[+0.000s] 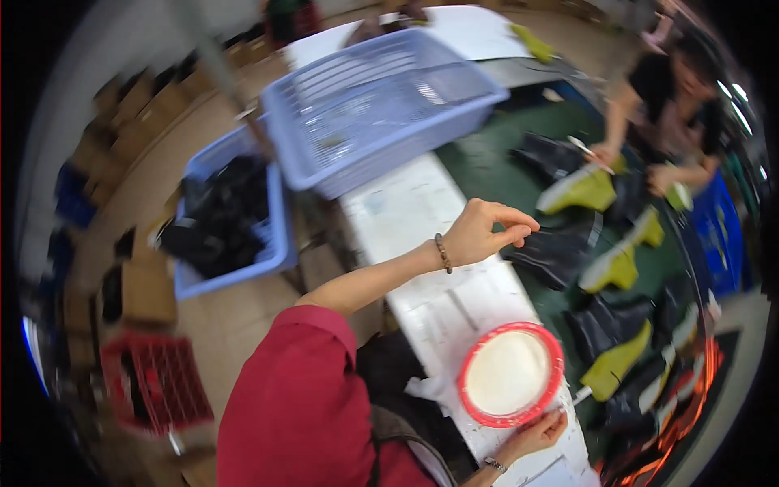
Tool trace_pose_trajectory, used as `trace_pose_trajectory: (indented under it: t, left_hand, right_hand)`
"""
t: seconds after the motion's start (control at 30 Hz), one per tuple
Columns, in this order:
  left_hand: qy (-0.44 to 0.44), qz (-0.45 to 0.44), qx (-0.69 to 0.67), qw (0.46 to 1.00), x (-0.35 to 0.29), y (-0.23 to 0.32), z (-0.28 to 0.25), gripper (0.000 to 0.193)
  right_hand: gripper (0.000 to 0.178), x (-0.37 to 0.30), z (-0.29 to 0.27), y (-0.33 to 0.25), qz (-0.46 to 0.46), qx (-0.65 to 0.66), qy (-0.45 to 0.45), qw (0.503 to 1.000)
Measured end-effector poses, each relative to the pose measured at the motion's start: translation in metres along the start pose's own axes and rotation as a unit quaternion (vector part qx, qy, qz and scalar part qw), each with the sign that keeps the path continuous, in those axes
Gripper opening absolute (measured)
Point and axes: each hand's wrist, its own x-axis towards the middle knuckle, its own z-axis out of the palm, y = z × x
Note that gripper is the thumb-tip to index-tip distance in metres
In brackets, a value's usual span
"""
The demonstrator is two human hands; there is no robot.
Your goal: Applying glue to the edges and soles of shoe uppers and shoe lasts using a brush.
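Observation:
My left hand (pixel 485 232), with a beaded bracelet at its wrist, reaches out over the edge of the green work surface. Its fingers stretch toward a black boot-shaped piece (pixel 552 253), thumb slightly apart, with nothing visible between them. Beside the lower edge of a red-rimmed tub (pixel 510 375) of cream-white contents is my right hand (pixel 531 437), wearing a wristwatch. Its fingers are curled together; what they hold, if anything, I cannot make out. A small pale tip (pixel 583 395) shows just beyond them. Yellow-green and white shoe-shaped pieces (pixel 614 269) lie among the black ones.
A large blue plastic basket (pixel 381 154) rests at the far end of the white bench (pixel 410 203). Left of it, a blue crate (pixel 280 243) holds black pieces. Across the green surface (pixel 487 154), a co-worker (pixel 673 105) handles a white stick-like tool. A red crate (pixel 158 381) stands lower left.

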Motion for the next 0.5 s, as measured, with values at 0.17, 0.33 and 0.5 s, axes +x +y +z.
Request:
trace_pose_trajectory:
  t: [0.17,0.33,0.5]
  left_hand:
    - [0.297,-0.099,0.185,0.931,-0.133,0.029,-0.159,0.017]
    - [0.475,-0.288,0.431,0.711,-0.257,-0.054,-0.34,0.063]
    - [0.474,-0.368,0.316,0.735,-0.278,-0.112,-0.392,0.07]
  right_hand:
    - [0.021,-0.001,0.001,0.0,-0.036,-0.03,-0.056,0.997]
    - [0.025,0.006,-0.006,0.012,-0.065,-0.067,-0.058,0.994]
    - [0.028,0.016,-0.013,0.027,-0.081,-0.072,-0.059,0.992]
